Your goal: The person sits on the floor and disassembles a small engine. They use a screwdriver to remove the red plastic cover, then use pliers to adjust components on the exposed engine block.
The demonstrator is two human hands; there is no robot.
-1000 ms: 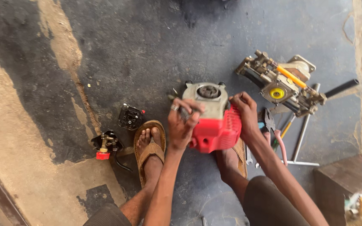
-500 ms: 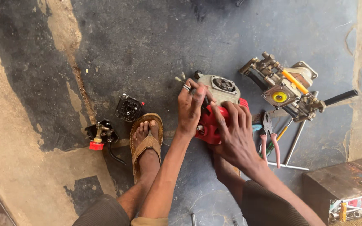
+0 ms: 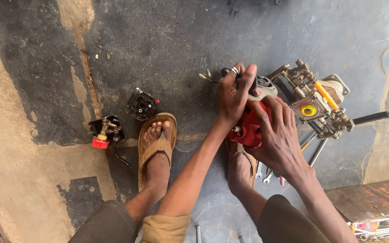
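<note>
You have the small engine (image 3: 254,121) on the concrete floor (image 3: 167,49) right in front of your right foot (image 3: 241,167), with its red plastic housing toward you and the pale metal top turned away. Your left hand (image 3: 235,96) is closed over the top of it, thumb and fingers wrapped around the upper edge, a ring showing on one finger; your right hand (image 3: 279,139) is spread over the red side and pressing in, fingers curled against the casing. Both hands are gripping the engine, though how far the fingertips reach under it is hidden, so I cannot tell whether it rests on the floor or is lifted slightly. Judging by the cast metal and the bulk, it will feel dense and stiff, heavier on the metal end than on the plastic end, so expect it to want to roll that way. The red shell is probably the weak part: it may flex or crack if you squeeze hard, and it looks smooth, possibly oily. Take your hold on the metal body and its solid edges, not on thin fins or loose wires. Just beside it to the right lies a pump assembly (image 3: 314,103) with a yellow cap and a long black handle, with wrenches (image 3: 266,173) under your wrist. Well apart, beyond your left foot (image 3: 156,148), sit a black cover (image 3: 141,104) and a small valve part (image 3: 104,133) with a red knob.
</note>
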